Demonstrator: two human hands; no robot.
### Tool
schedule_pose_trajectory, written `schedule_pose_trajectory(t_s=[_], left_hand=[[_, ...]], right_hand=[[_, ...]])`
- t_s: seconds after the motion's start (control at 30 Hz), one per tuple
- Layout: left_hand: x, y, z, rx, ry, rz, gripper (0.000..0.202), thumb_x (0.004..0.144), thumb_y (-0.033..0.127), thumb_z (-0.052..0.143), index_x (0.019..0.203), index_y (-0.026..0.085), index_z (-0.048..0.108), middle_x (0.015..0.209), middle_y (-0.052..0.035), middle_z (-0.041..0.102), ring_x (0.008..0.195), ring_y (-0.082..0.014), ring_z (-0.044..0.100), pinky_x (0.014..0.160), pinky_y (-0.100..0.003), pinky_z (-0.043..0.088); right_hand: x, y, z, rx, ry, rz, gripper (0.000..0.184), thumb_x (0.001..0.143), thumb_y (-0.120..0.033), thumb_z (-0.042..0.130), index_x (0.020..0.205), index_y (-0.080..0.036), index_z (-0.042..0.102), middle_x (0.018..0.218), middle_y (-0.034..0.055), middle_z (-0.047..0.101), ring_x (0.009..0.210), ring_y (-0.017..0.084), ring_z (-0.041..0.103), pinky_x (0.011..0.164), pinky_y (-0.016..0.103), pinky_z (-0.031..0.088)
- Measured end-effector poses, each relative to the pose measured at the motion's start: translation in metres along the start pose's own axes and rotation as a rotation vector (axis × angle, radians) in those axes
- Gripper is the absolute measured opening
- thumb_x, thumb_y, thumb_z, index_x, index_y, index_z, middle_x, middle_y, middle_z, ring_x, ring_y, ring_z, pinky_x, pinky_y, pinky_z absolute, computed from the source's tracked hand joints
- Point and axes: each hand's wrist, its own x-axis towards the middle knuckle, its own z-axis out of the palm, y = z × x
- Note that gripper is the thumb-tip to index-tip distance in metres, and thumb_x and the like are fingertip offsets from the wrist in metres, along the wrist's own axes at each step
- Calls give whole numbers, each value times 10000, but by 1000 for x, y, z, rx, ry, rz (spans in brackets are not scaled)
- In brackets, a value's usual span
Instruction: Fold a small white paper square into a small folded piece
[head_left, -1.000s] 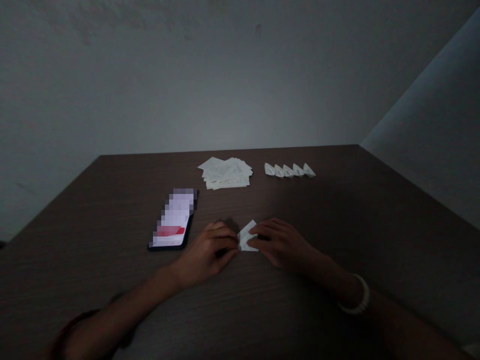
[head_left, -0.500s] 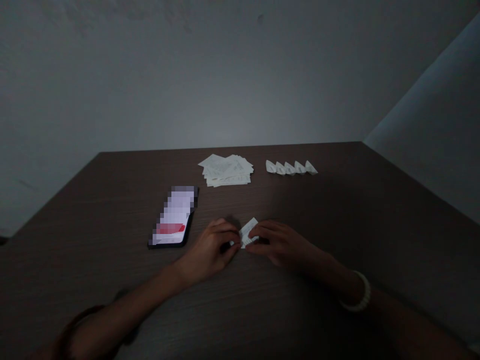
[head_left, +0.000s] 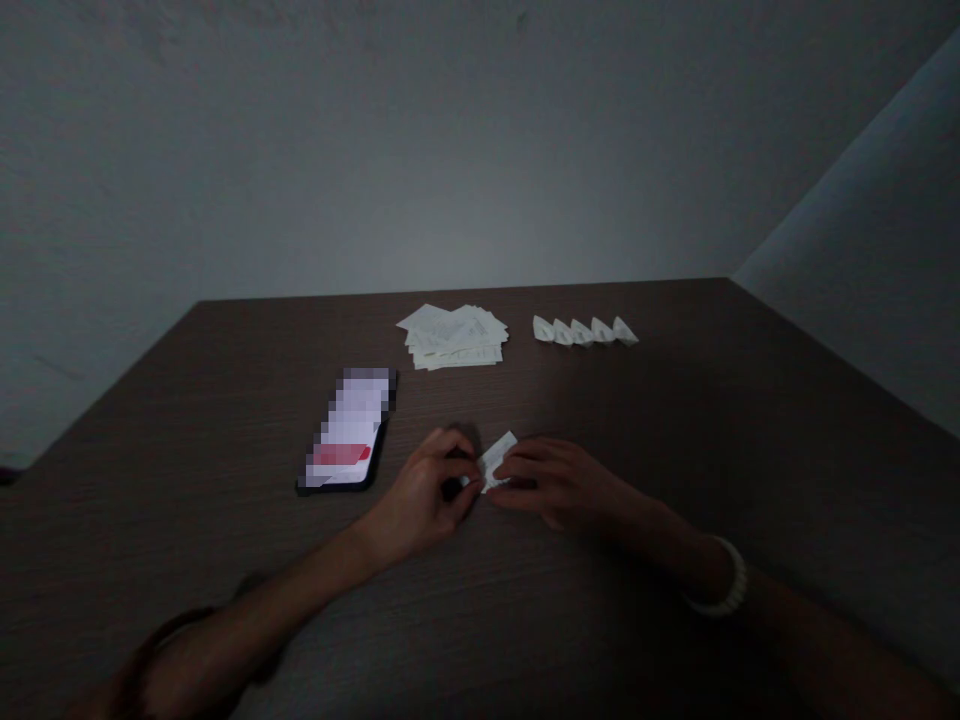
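Note:
A small piece of white paper (head_left: 498,455) with faint print lies between my hands near the middle of the table, its upper corner pointing up and right. My left hand (head_left: 431,490) pinches the paper's left edge between thumb and fingers. From the other side, my right hand (head_left: 555,482) is closed on its right part, with the fingers covering much of it. How the paper is folded under the fingers is too dark and small to tell. The right wrist wears a pale beaded bracelet (head_left: 726,580).
On the brown table (head_left: 225,400), a phone (head_left: 349,430) with a lit screen lies left of my hands. Farther back is a loose stack of printed papers (head_left: 456,338). Several folded paper pieces (head_left: 583,332) stand in a row right of it. Behind the table rises a grey wall (head_left: 450,150).
My right fingers have shifted slightly left over the paper, covering a little more of its lower part. The left hand keeps its pinch. The whole view has moved very slightly.

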Motion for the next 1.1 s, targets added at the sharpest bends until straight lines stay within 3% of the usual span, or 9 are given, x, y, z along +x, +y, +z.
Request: schedule_pose_trajectory(t_s=[0.2, 0.33, 0.4, 0.5, 0.57, 0.83, 1.1], left_hand=[[2, 1, 0, -1, 0, -24, 114, 807, 128, 568, 761, 161, 667, 890, -48, 580, 879, -188, 546, 770, -352, 478], [-4, -2, -9, 41, 6, 13, 139, 837, 122, 522, 857, 156, 656, 847, -46, 585, 827, -173, 554, 715, -313, 481], [-11, -5, -14, 131, 43, 120, 195, 869, 131, 466, 884, 148, 660, 724, -32, 552, 690, -154, 532, 597, -276, 448], [-19, -10, -18, 311, -68, 399, 228, 876, 144, 445, 940, 138, 663, 627, -12, 544, 544, -141, 501, 487, -266, 395], [-22, -11, -17, 381, -141, 445, 267, 888, 153, 421, 1032, 126, 644, 637, -17, 582, 529, -144, 530, 472, -273, 407], [-21, -10, -15, 409, -225, 379, 327, 901, 155, 376, 1064, 115, 657, 657, -44, 637, 554, -163, 597, 479, -286, 443], [-22, -14, -13, 305, -147, 279, 293, 854, 152, 437, 975, 160, 704, 607, -18, 629, 490, -140, 577, 460, -271, 408]], right_hand=[[3, -3, -2, -8, -43, 19, 350, 839, -124, 589, 1171, -236, 600, 1114, 29, 619, 1080, 207, 510, 884, 353, 452], [5, -4, -4, -9, -64, 38, 332, 854, -134, 573, 1170, -232, 599, 1073, 37, 618, 1045, 197, 519, 854, 342, 453], [4, -4, -4, 4, -73, 37, 354, 836, -130, 585, 1176, -232, 596, 1103, 37, 611, 1060, 199, 514, 863, 343, 448], [3, -3, -4, 14, -80, 33, 409, 804, -115, 600, 1197, -229, 585, 1146, 35, 603, 1081, 207, 506, 877, 349, 444], [2, -2, -2, 8, -68, 35, 404, 815, -116, 591, 1202, -232, 584, 1136, 35, 610, 1071, 204, 511, 880, 349, 444], [1, -3, 2, 10, -42, 40, 385, 838, -116, 577, 1203, -237, 583, 1125, 39, 616, 1074, 200, 513, 880, 353, 455], [1, -2, 0, 14, -55, 39, 431, 795, -106, 611, 1204, -237, 577, 1134, 35, 608, 1085, 214, 501, 891, 362, 458]])
